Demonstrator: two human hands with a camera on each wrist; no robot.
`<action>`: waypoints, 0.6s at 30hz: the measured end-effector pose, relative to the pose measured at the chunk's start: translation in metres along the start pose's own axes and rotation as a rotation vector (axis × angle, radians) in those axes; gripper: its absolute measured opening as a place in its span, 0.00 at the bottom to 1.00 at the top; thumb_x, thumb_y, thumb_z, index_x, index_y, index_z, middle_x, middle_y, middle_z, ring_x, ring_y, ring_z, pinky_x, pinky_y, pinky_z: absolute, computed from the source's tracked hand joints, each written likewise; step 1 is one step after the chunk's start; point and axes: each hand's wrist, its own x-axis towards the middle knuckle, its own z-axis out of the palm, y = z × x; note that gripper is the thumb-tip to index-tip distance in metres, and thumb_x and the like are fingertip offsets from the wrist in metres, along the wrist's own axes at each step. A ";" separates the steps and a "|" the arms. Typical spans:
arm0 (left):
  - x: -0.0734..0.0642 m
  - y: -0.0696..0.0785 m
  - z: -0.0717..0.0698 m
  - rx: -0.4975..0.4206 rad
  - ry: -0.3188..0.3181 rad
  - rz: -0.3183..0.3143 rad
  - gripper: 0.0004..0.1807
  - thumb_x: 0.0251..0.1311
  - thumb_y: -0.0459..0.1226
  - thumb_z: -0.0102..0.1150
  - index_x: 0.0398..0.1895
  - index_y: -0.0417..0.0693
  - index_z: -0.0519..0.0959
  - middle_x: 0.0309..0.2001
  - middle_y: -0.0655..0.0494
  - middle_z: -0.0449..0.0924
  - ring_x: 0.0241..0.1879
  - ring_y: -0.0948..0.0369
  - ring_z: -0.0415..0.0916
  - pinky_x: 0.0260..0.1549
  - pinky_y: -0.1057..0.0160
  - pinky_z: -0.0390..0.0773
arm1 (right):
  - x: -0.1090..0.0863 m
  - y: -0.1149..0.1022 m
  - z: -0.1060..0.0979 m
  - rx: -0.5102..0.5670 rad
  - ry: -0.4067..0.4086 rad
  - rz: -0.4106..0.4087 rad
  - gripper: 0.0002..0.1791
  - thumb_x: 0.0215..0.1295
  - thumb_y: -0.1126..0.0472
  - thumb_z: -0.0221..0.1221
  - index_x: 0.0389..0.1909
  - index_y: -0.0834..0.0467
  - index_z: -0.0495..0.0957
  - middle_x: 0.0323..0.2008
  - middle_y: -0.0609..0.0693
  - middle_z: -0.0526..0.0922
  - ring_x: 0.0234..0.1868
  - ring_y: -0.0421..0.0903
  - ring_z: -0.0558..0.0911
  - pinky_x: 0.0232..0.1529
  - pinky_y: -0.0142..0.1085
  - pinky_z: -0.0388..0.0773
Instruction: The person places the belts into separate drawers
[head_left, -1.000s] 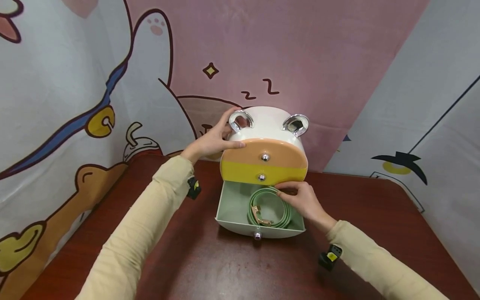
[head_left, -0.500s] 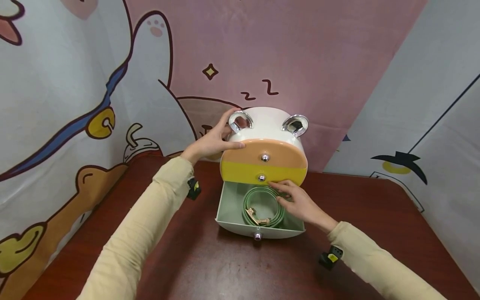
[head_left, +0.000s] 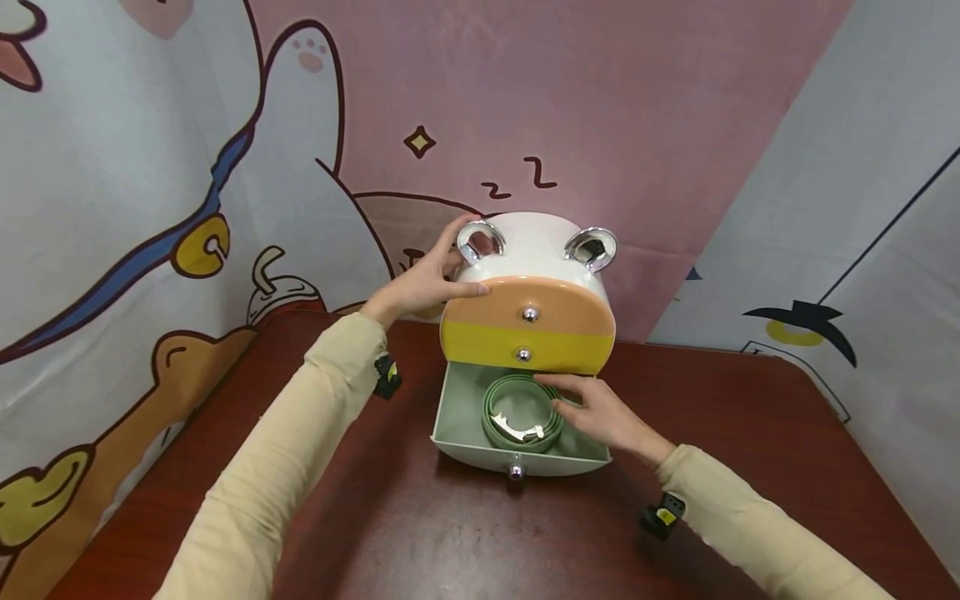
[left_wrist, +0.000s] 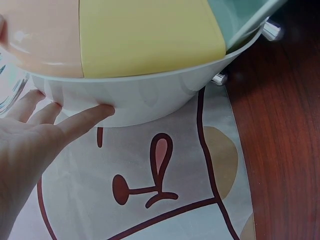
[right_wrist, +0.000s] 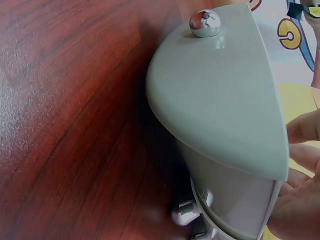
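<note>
A coiled green belt (head_left: 491, 433) with a shiny metal buckle lies in the pulled-out pale green drawer (head_left: 459, 408). That drawer is the bottom one of a white drawer box (head_left: 528, 237) with chrome ears. My left hand (head_left: 420, 287) holds the box's upper left side, its thumb on the front edge. In the left wrist view, the fingers (left_wrist: 87, 120) press against the white side wall. My right hand (head_left: 600, 408) reaches over the drawer's right side, fingers extended at the coil's right edge. From the right wrist, the drawer front hides the belt.
An orange drawer (head_left: 487, 308) and a yellow drawer (head_left: 480, 343), both closed with round metal knobs, sit above the open one. The box stands on a dark red wooden table (head_left: 420, 533). Behind it hangs a cartoon-printed cloth (head_left: 637, 125).
The belt coil has shifted left in the drawer and its buckle has turned. My right hand has moved left with it, and its fingers have straightened. The left hand stays put.
</note>
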 end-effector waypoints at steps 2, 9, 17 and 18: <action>0.000 0.000 0.000 -0.008 -0.001 0.007 0.53 0.58 0.33 0.67 0.74 0.68 0.40 0.63 0.47 0.70 0.65 0.56 0.63 0.63 0.53 0.58 | 0.000 -0.001 0.000 0.015 -0.015 0.002 0.21 0.61 0.72 0.57 0.56 0.63 0.78 0.52 0.57 0.81 0.45 0.52 0.76 0.45 0.47 0.72; 0.000 -0.001 0.000 -0.005 0.001 0.010 0.53 0.58 0.33 0.67 0.75 0.68 0.40 0.63 0.48 0.70 0.66 0.57 0.62 0.63 0.54 0.58 | -0.002 -0.001 -0.001 0.132 -0.065 0.012 0.18 0.64 0.73 0.56 0.54 0.64 0.79 0.49 0.59 0.82 0.50 0.54 0.80 0.46 0.37 0.75; 0.000 -0.002 0.000 -0.015 0.004 0.009 0.54 0.58 0.33 0.67 0.75 0.68 0.39 0.64 0.48 0.69 0.66 0.57 0.62 0.63 0.53 0.59 | -0.008 -0.016 -0.002 0.363 -0.145 0.031 0.15 0.68 0.72 0.54 0.54 0.67 0.77 0.48 0.61 0.82 0.39 0.59 0.83 0.39 0.44 0.80; 0.000 -0.002 0.000 -0.012 0.005 0.005 0.54 0.58 0.33 0.67 0.75 0.68 0.39 0.64 0.49 0.69 0.66 0.57 0.62 0.63 0.53 0.59 | -0.009 -0.018 -0.003 0.388 -0.151 0.039 0.15 0.69 0.72 0.53 0.54 0.67 0.77 0.47 0.60 0.82 0.37 0.60 0.83 0.38 0.46 0.81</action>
